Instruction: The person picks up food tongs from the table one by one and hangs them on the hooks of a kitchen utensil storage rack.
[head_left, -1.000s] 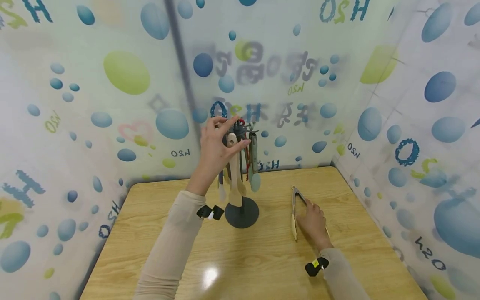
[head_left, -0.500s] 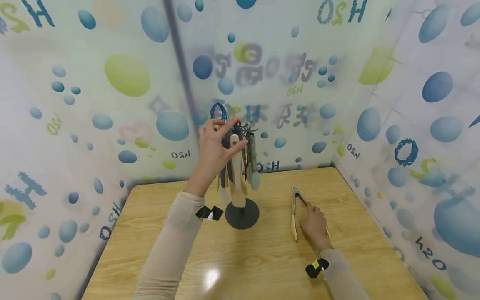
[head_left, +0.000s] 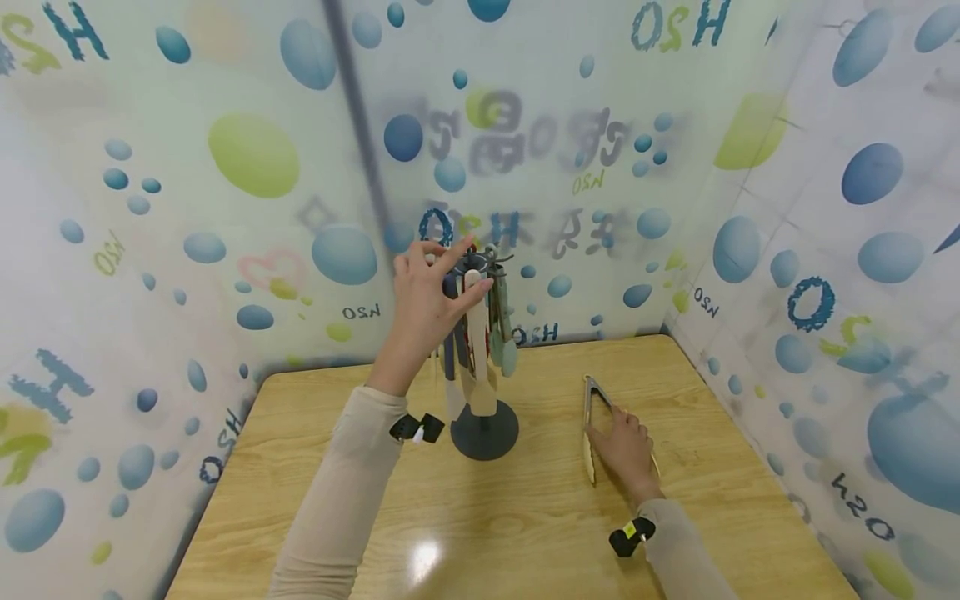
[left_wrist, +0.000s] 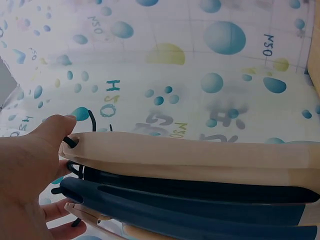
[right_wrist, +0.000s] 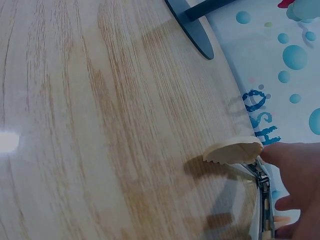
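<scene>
My left hand (head_left: 427,300) is at the top of a dark utensil stand (head_left: 484,430), thumb and fingers spread beside its hooks. Just under the thumb hangs a beige utensil (head_left: 478,342); the left wrist view shows its handle (left_wrist: 190,152) on a hook, above dark blue handles (left_wrist: 165,207). That hand's contact with the hooks is partly hidden. On the right, my right hand (head_left: 628,450) holds metal tongs (head_left: 587,421) with beige scalloped ends, their two arms spread apart. One beige end (right_wrist: 232,151) shows near the fingers in the right wrist view.
Pale green utensils (head_left: 508,350) hang on the stand's right side. The stand stands toward the back of a light wooden table (head_left: 315,483). Behind and at both sides hang curtains (head_left: 255,154) printed with blue and green dots.
The hanging utensils have turned round the stand, the front beige one shifting slightly right and blue ones coming into sight. My left hand has drifted a little left; the right hand and tongs have barely moved.
</scene>
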